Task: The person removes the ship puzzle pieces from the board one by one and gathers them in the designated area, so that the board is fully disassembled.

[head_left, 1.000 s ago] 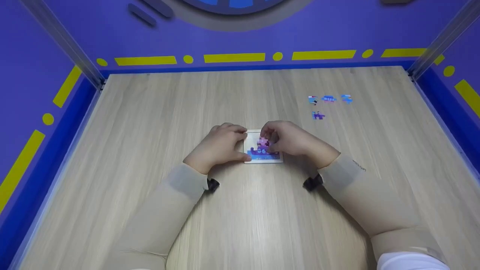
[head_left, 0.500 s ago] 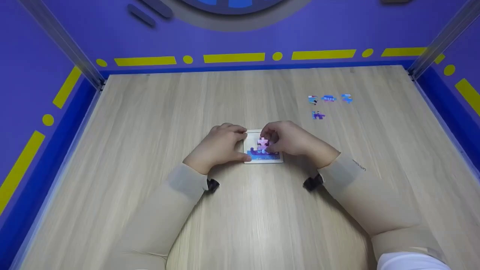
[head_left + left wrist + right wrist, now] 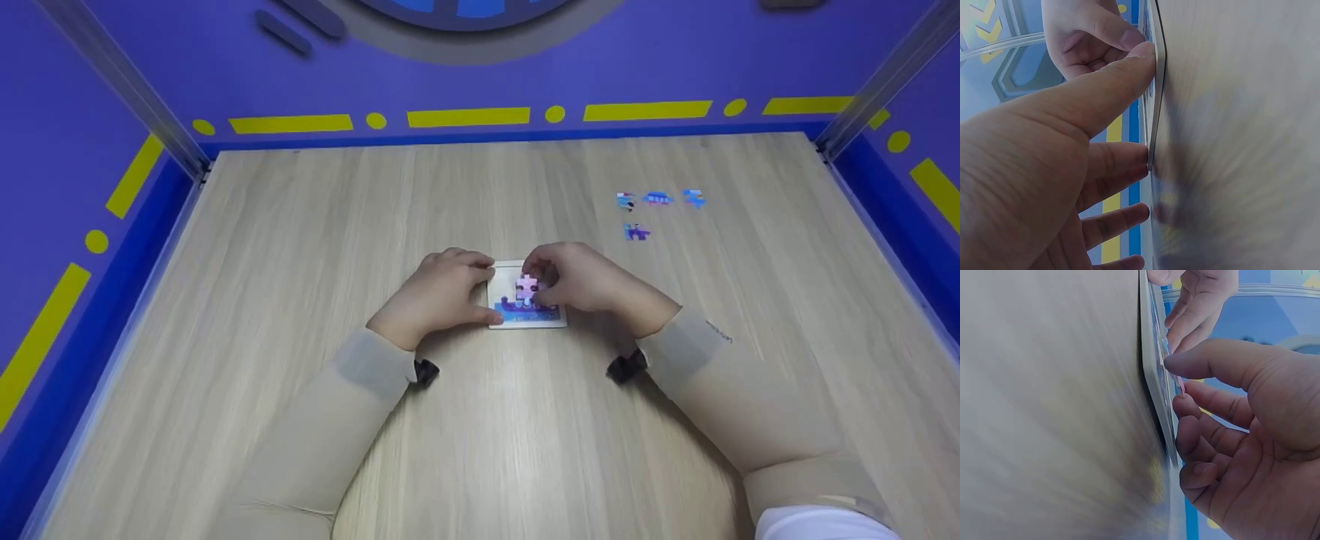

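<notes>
A small white-rimmed puzzle board lies on the table between both hands, with blue and purple pieces along its front part. My left hand rests at its left side, thumb on the front-left corner and index finger at the back-left. In the left wrist view the fingers are spread, with thumb and index tips at the board's rim. Between thumb and fingers my right hand pinches a pink jigsaw piece over the board's middle. The right wrist view shows that piece edge-on, close above the board.
Farther back on the right, several loose jigsaw pieces lie flat: a purple one, a blue one, and two multicoloured ones. Purple walls with yellow stripes enclose the wooden table at the back and sides.
The pink jigsaw piece has turned slightly in my right hand and shifted toward the front, overlapping more of the purple picture. My left hand and the board have stayed put.
</notes>
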Tool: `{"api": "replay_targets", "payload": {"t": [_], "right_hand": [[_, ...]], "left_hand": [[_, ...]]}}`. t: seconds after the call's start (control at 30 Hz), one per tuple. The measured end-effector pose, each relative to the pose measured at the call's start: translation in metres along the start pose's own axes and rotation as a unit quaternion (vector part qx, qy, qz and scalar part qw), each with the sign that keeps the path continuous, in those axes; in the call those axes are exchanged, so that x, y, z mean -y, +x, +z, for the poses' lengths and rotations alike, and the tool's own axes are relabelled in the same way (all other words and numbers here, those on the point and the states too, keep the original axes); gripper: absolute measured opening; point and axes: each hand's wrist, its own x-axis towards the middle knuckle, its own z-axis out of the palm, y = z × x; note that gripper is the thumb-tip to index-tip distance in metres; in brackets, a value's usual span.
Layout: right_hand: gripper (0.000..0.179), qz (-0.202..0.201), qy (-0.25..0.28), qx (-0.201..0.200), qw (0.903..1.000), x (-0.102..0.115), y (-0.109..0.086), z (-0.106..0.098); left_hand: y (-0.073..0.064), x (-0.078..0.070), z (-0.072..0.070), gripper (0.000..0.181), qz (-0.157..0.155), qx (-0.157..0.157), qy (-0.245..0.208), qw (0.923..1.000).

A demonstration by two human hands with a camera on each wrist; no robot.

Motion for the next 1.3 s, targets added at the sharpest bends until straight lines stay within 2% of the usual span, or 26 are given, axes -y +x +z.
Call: {"api": "replay_targets", "payload": {"t": [0.37,0.6,0.93,1.13,1.3], "right_hand": [[0.038,-0.007,0.024,0.002,0.9997,0.000,0.001,-0.006],[0.037,-0.038,0.027,-0.005,0.9989,-0.003,-0.002,-0.022],[0.031,-0.041,0.013,-0.004,0.9990,-0.009,-0.008,-0.046],[0.030,-0.065,0.021,-0.021,0.9974,-0.009,-0.017,-0.056],[0.033,-0.077,0.028,-0.033,0.9961,-0.022,-0.029,-0.061]], "left_hand": [[-0.002,0.002,-0.001,0.086,0.001,0.001,-0.003,1.0000],[-0.002,0.003,-0.002,0.085,-0.006,0.005,-0.011,0.9999],[-0.002,0.003,-0.005,0.085,-0.003,0.000,-0.006,1.0000],[-0.001,0.001,-0.004,0.084,0.002,-0.002,-0.004,1.0000],[0.000,0.000,-0.001,0.083,0.009,-0.002,-0.009,0.9999]]}}
